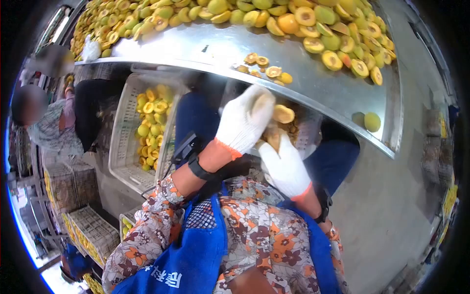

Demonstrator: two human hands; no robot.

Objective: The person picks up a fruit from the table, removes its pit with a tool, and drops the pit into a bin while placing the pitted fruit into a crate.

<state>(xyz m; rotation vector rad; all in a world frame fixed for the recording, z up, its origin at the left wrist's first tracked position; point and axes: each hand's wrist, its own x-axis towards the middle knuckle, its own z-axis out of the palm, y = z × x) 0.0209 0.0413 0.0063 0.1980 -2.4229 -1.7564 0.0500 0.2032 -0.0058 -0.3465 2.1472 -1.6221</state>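
Note:
My left hand (246, 119), in a white knitted glove with an orange cuff, is closed, its fingers curled beside a yellow peach half (284, 113). The peach half sits at the fingertips, its cut side showing. Just below, my right hand (286, 169), gloved alike, has its thumb and fingers bent up towards the left one. Blur and brown stains hide what the right fingers grip. Beneath both hands, between the knees, is a container partly hidden, with brown pieces in it. Several cut peach pieces (273, 72) lie at the table's near edge.
A metal table (191, 46) bears a large heap of halved peaches (313, 24). One greenish peach (372, 122) rests near its right corner. A pale crate (120, 142) of peach halves stands by the left knee. Another person (56, 122) sits at the left, near stacked crates (93, 228).

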